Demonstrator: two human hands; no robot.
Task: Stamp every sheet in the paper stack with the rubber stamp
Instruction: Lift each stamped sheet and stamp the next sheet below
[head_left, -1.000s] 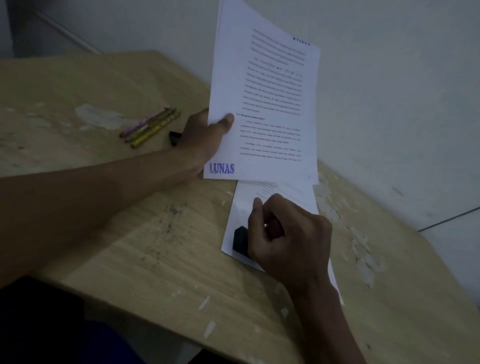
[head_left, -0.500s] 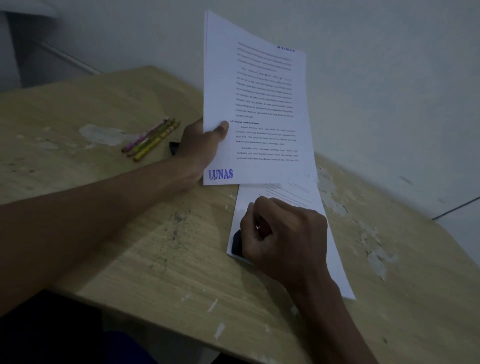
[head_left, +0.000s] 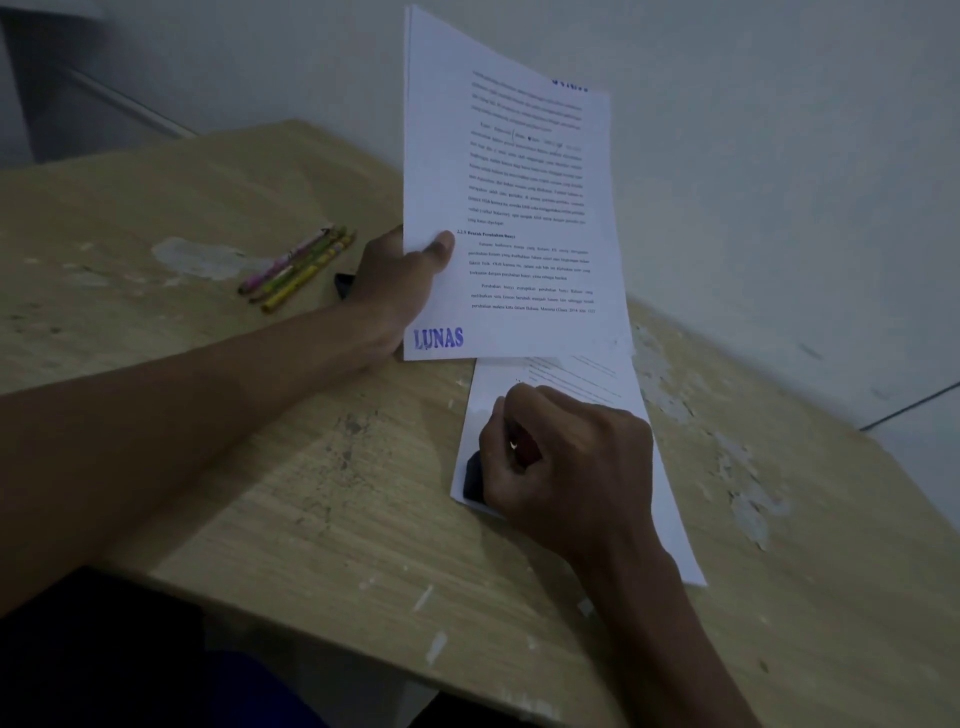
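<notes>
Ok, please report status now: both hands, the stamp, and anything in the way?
Left hand holds stamped sheets lifted. Right hand grips stamp, pressed on lower left corner of flat sheet. Nothing blocking; pencils lie apart, left.

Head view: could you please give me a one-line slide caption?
Right hand presses rubber stamp onto flat sheet; left hand lifts stamped pages.

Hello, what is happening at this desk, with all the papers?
A person is stamping papers. The left hand holds up sheets already marked "LUNAS". The right hand grips the rubber stamp and presses it on the lower corner of the sheet lying on the desk.
</notes>
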